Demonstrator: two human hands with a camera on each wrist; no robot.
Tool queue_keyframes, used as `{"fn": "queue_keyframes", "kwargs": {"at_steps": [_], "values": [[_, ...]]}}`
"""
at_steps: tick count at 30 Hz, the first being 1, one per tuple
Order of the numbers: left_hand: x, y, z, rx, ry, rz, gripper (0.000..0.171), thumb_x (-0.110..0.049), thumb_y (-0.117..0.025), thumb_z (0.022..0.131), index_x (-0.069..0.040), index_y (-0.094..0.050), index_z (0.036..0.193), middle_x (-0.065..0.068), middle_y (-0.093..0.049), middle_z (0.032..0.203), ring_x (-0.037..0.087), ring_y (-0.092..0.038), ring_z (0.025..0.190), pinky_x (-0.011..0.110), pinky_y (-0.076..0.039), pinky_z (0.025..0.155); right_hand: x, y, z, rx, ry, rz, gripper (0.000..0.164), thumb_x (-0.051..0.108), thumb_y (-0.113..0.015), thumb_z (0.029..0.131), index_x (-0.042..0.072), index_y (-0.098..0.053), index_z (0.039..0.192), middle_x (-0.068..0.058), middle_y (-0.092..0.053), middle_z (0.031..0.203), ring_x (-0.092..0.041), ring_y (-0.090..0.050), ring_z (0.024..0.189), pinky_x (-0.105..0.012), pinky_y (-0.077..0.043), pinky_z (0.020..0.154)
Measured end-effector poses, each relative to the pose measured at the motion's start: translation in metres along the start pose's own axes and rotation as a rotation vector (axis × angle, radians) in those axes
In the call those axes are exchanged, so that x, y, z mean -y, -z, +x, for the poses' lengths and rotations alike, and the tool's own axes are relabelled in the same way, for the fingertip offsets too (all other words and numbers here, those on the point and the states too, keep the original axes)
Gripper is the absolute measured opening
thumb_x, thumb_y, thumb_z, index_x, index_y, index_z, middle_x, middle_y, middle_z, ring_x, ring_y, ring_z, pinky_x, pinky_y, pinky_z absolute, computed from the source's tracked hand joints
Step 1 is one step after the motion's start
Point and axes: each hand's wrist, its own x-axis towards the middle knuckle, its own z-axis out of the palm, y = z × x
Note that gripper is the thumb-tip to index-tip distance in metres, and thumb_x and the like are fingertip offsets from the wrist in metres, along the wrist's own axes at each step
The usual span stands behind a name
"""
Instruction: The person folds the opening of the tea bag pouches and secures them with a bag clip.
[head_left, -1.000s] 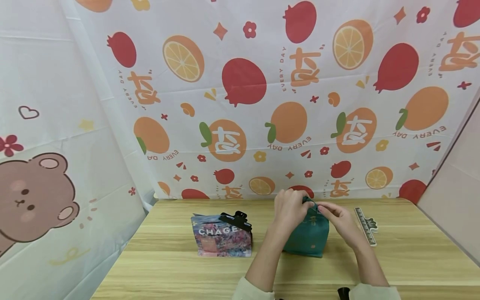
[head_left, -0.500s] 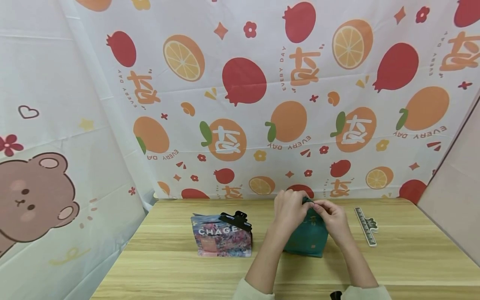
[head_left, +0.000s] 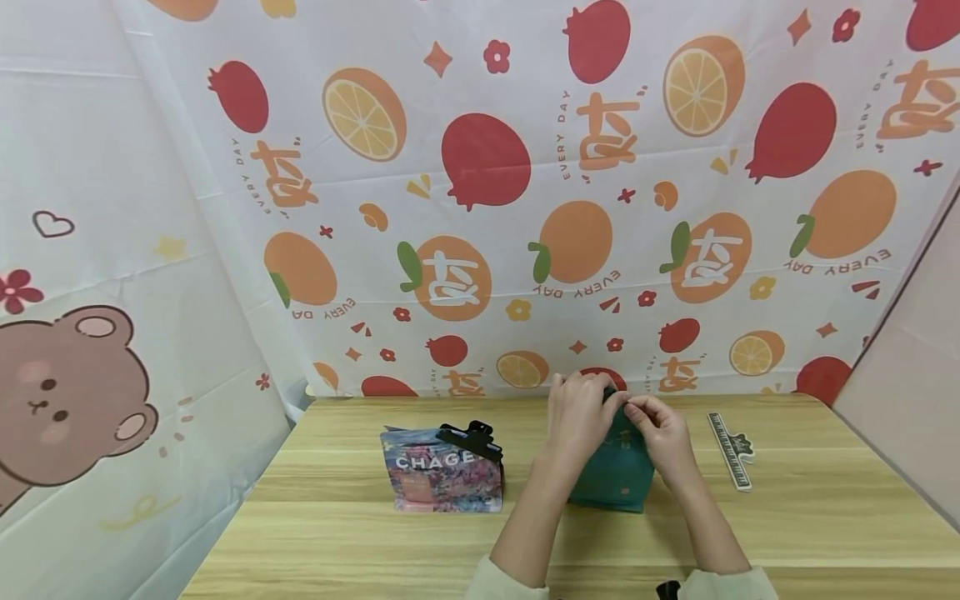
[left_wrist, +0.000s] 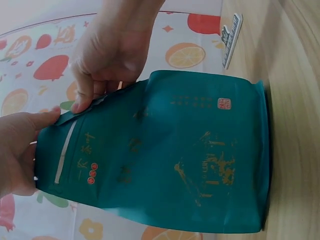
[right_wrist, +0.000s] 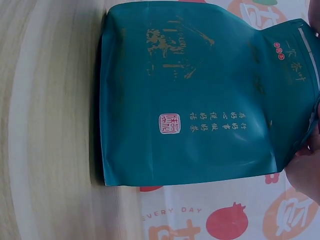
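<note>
A teal tea pouch (head_left: 611, 479) stands on the table, gold characters and a red seal printed on its front. In the left wrist view my left hand (left_wrist: 17, 152) grips one corner of the pouch's top, thumb in front and fingers behind. My right hand (head_left: 666, 433) pinches the top edge with thumb and fingers, close beside the left hand. That top edge looks pressed flat and slightly creased between the hands. In the right wrist view the pouch's front (right_wrist: 190, 95) shows broadly, and part of the right hand (right_wrist: 306, 172) appears at the frame's edge.
Left of the teal pouch stands a pink-and-blue pouch (head_left: 448, 479) lettered CHAGE, with a black clip (head_left: 472, 440) across its top corner. A narrow flat strip (head_left: 731, 454) with a small figure on it lies at right. A fruit-print cloth (head_left: 487, 158) hangs behind the table (head_left: 322, 542).
My right hand has moved left along the pouch's top edge, its fingertips now close to the left hand. The left hand keeps its grip; the clipped pouch stays put.
</note>
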Motion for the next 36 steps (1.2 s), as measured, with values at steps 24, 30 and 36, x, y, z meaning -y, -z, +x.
{"fn": "queue_keyframes", "kwargs": {"at_steps": [24,30,36], "values": [[0.005,0.004,-0.003,-0.019,-0.041,0.068,0.029,-0.048,-0.068,0.077,-0.024,-0.073,0.091,-0.010,-0.066,0.076,0.008,-0.055,0.067,0.023,-0.038,0.061,0.001,0.003,0.001,0.033,-0.032,0.010,0.019,0.009,-0.054,0.093,-0.010,-0.060,0.095,0.001,-0.060,0.087,-0.009,-0.055,0.081,-0.021,-0.045,0.072],[0.005,0.005,-0.004,0.015,-0.021,0.026,0.026,-0.043,-0.070,0.077,-0.024,-0.075,0.094,-0.010,-0.067,0.075,0.007,-0.051,0.063,0.019,-0.035,0.056,0.002,0.004,0.002,0.058,-0.060,0.034,0.023,0.010,-0.054,0.093,-0.012,-0.058,0.099,0.006,-0.059,0.087,-0.009,-0.054,0.082,-0.021,-0.045,0.073],[0.004,0.003,-0.003,0.023,0.003,-0.009,0.024,-0.040,-0.072,0.077,-0.023,-0.075,0.093,-0.010,-0.067,0.076,0.007,-0.051,0.062,0.018,-0.033,0.055,0.001,0.007,0.002,0.087,-0.060,0.052,0.025,0.012,-0.054,0.093,-0.012,-0.058,0.100,0.005,-0.060,0.089,-0.011,-0.054,0.083,-0.021,-0.045,0.074]]}}
